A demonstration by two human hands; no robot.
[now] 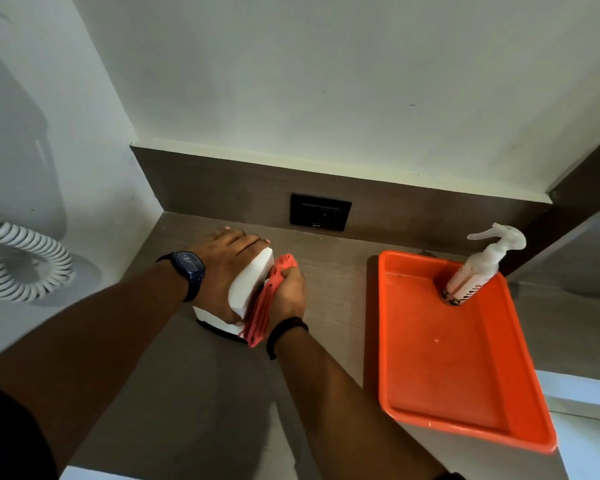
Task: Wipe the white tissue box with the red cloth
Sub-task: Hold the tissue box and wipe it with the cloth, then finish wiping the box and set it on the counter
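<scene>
The white tissue box [248,284] stands on the wooden counter near the back left corner, with a dark base at its near end. My left hand [222,268] lies over the box's top and left side, gripping it. My right hand [288,294] is closed on the red cloth [262,311] and presses it against the box's right side. The cloth hangs down along that side to the counter, with a bunched end poking out past my fingers. Much of the box's top is hidden under my left hand.
An orange tray [458,372] sits on the counter to the right, holding a white spray bottle [482,265] at its far end. A black wall socket [320,212] is in the back panel. A coiled white cord [21,261] hangs on the left wall.
</scene>
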